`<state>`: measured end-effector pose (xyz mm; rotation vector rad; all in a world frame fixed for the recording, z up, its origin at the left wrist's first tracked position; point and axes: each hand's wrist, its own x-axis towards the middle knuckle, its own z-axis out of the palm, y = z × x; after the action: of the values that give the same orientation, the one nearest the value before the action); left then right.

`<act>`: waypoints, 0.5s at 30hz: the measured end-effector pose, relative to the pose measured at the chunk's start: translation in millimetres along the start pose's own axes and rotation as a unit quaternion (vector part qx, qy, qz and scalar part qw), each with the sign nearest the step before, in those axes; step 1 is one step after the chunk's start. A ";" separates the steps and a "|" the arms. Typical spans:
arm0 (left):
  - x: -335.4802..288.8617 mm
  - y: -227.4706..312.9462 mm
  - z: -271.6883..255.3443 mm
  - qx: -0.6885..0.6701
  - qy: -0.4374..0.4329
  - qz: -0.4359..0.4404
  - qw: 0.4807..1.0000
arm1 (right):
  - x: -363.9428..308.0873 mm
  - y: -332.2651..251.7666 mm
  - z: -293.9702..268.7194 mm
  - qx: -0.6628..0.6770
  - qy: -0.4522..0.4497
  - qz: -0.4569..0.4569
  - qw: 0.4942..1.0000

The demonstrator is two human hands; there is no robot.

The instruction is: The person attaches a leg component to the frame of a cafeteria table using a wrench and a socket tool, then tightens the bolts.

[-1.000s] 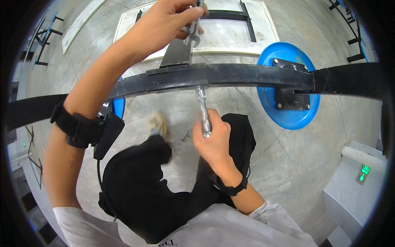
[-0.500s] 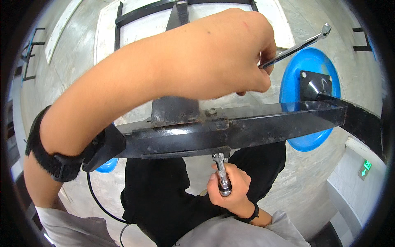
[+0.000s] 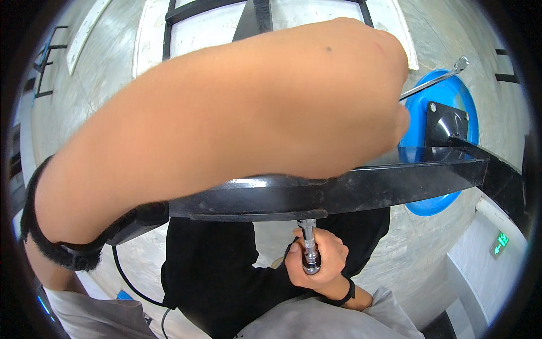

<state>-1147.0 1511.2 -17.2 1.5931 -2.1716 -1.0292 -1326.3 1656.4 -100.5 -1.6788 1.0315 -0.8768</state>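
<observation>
My left arm reaches across the picture, and my left hand [image 3: 361, 96] is closed on a chrome wrench [image 3: 435, 82]. The wrench's ring-like end sticks out past my fingers over a blue round disc, while its other end is hidden. Below, my right hand [image 3: 333, 257] grips a chrome socket wrench [image 3: 309, 240], whose upper end meets the underside of a black metal beam [image 3: 406, 183]. The beam runs crosswise in front of me; my left hand and forearm cover part of its top, including any bolt there.
The blue disc [image 3: 470, 116] with a bolted black bracket [image 3: 443, 125] stands at the beam's right end. A black frame [image 3: 209, 10] lies on a white board [image 3: 407, 48] at the back. On my left arm is a black strap [image 3: 34, 209]; a cable [image 3: 127, 277] hangs below it.
My left hand has moved right, down and closer to the view with the wrench, now covering the bolt on the beam. My right hand and its tool have barely shifted.
</observation>
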 end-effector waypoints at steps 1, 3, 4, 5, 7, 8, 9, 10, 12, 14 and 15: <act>0.2 -0.1 0.8 0.004 0.000 0.002 1.000 | -0.3 0.7 -0.3 0.001 -0.002 0.006 1.000; -0.4 3.0 -2.0 0.009 -0.003 -0.005 1.000 | -0.3 1.2 0.3 0.005 0.001 0.001 1.000; -2.1 6.5 -6.2 0.017 -0.004 -0.011 1.000 | -0.1 -0.9 1.4 0.015 0.002 -0.007 1.000; -6.7 11.6 -9.2 0.025 -0.003 -0.017 1.000 | 0.0 -3.6 2.1 0.021 0.000 -0.010 1.000; -0.6 13.1 -3.8 0.019 -0.013 -0.014 1.000 | 0.5 -0.3 -0.4 0.011 -0.002 -0.004 1.000; 1.6 12.6 -1.6 0.018 -0.014 -0.012 1.000 | 0.6 1.6 -0.9 0.006 -0.001 -0.002 1.000; 4.2 10.8 -0.6 0.016 -0.012 -0.008 1.000 | 0.5 3.7 -1.1 0.003 -0.003 0.000 1.000; 2.3 13.9 -3.9 0.022 -0.012 -0.014 1.000 | 0.6 1.3 -0.3 0.011 -0.008 -0.002 1.000; -2.1 19.3 -9.6 0.035 -0.018 -0.030 0.999 | 0.0 -4.2 2.1 0.027 -0.018 0.002 0.999; 8.5 14.5 -2.3 0.026 -0.016 -0.010 0.999 | 0.7 2.0 -3.0 0.009 -0.013 0.015 1.000; 4.9 18.6 -2.0 0.032 -0.018 -0.013 0.999 | -0.5 1.4 -1.2 0.012 -0.012 0.008 1.000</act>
<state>-1161.2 1508.8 -4.3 1.6479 -2.2346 -1.0145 -1327.9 1656.2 -101.6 -1.6546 1.0133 -0.8524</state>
